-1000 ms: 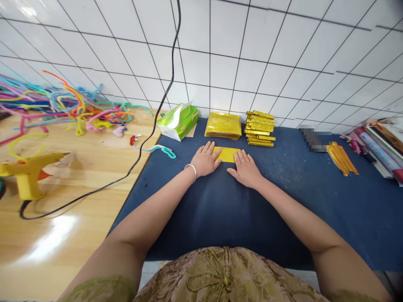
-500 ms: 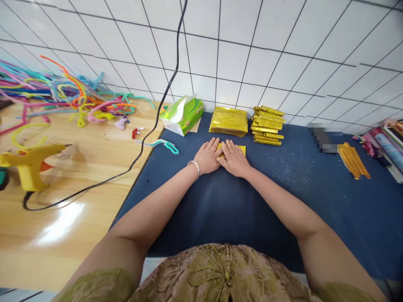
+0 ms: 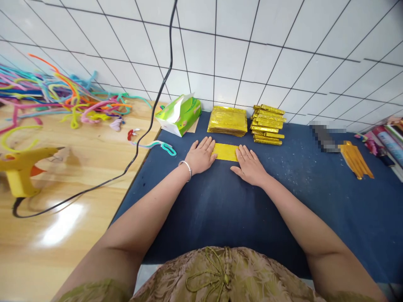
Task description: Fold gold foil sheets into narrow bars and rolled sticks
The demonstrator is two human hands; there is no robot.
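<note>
A flat gold sheet point(image 3: 226, 152) lies on the dark blue mat in front of me, its middle uncovered. My left hand point(image 3: 201, 156), a bracelet at its wrist, rests flat over the sheet's left end with fingers stretched out. Over the right end lies my right hand point(image 3: 249, 165), palm down, fingers straight and thumb apart. Just behind the sheet sits a stack of gold sheets point(image 3: 228, 121). To the right of that stack is a pile of narrow gold strips point(image 3: 267, 125).
A green tissue box point(image 3: 180, 115) stands behind my left hand. Farther left are a yellow glue gun point(image 3: 23, 165) with a black cord point(image 3: 126, 170) and colourful pipe cleaners point(image 3: 75, 98). Orange-gold strips point(image 3: 355, 160) and books point(image 3: 390, 144) lie at the right.
My hands have slid apart from the middle of the gold sheet to its two ends, uncovering its middle. The view has shifted slightly.
</note>
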